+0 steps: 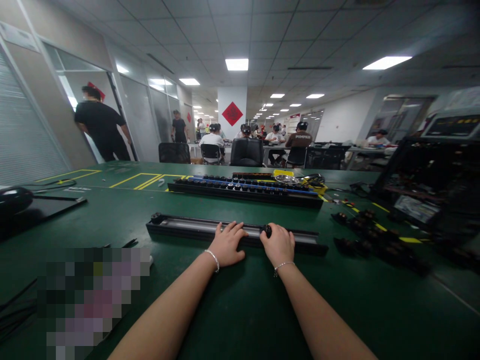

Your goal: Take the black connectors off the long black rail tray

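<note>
A long black channel (pixel 187 226) with a grey inner strip lies across the green table. My left hand (pixel 228 244) rests on its middle with the fingers spread, holding nothing. To the right, my right hand (pixel 278 243) has its fingers closed round a small black part (pixel 267 230) at the channel. Another small black part (pixel 156 218) sits at the channel's left end. Farther back lies a second long black channel (pixel 247 193), with a row of small black parts and a blue strip.
Several black parts (pixel 375 240) are heaped at the right. Behind them stands dark equipment (pixel 416 205). A metal dish (pixel 287 179) and yellow tray (pixel 283 173) lie at the back. A mouse-like black object (pixel 15 200) is at the left. People are in the background.
</note>
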`<action>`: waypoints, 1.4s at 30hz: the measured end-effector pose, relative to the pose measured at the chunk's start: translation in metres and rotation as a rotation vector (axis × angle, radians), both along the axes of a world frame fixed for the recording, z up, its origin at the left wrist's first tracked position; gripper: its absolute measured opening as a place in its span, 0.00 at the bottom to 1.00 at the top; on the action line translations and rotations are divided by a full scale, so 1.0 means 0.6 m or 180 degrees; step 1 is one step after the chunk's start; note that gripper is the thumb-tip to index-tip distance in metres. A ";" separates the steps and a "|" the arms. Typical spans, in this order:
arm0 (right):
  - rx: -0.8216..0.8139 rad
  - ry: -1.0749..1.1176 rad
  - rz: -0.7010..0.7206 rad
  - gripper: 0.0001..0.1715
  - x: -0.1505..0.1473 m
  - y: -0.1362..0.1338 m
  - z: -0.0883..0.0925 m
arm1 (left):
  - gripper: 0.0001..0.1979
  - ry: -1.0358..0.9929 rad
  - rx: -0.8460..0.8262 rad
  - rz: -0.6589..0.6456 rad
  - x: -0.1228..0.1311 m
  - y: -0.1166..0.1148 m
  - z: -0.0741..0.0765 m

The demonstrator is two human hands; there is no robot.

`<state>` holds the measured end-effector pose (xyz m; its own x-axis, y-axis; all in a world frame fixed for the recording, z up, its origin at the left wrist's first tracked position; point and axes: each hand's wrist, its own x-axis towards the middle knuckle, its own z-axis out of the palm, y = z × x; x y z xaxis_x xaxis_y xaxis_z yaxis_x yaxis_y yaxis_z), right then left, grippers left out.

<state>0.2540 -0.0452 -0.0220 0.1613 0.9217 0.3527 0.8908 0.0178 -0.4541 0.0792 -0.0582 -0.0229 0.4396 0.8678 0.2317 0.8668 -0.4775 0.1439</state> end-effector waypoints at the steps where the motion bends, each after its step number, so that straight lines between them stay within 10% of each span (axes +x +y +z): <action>1: -0.0006 -0.0005 -0.0007 0.18 0.001 0.000 0.000 | 0.26 -0.0005 0.0008 -0.0008 0.000 0.000 0.000; 42: -0.0176 -0.0192 -0.0453 0.18 0.061 0.007 0.014 | 0.25 -0.0036 0.0089 -0.0024 -0.004 0.003 -0.006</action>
